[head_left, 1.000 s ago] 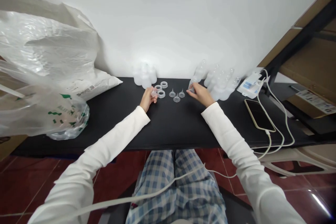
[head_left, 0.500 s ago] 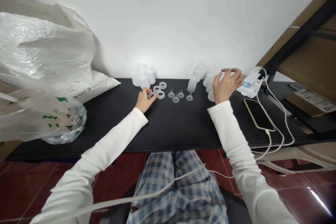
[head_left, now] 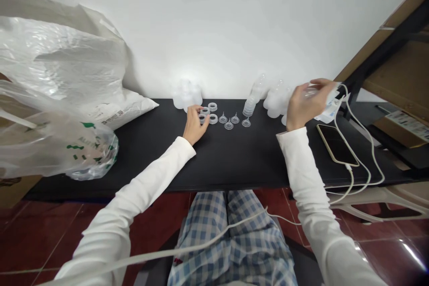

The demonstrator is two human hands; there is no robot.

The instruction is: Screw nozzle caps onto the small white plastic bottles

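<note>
My left hand (head_left: 195, 124) rests on the black table (head_left: 234, 156), its fingertips pinched on a clear plastic ring (head_left: 201, 117) next to other rings (head_left: 212, 118). Small clear teats (head_left: 229, 124) lie in a row to the right of them, beside a stack of teats (head_left: 250, 107). My right hand (head_left: 303, 106) is raised at the right, fingers wrapped round a clear plastic bottle (head_left: 310, 91) lifted above the group of bottles (head_left: 277, 100). More clear caps (head_left: 187, 94) stand against the wall.
Large plastic bags (head_left: 60, 98) fill the table's left end. A phone (head_left: 337, 149) with a white cable (head_left: 358, 174) and a white box (head_left: 330, 107) lie at the right. A wooden shelf frame (head_left: 385, 49) rises at the far right.
My right hand left the teats, went right to the bottles and lifted one. My left hand slid slightly forward along the rings.
</note>
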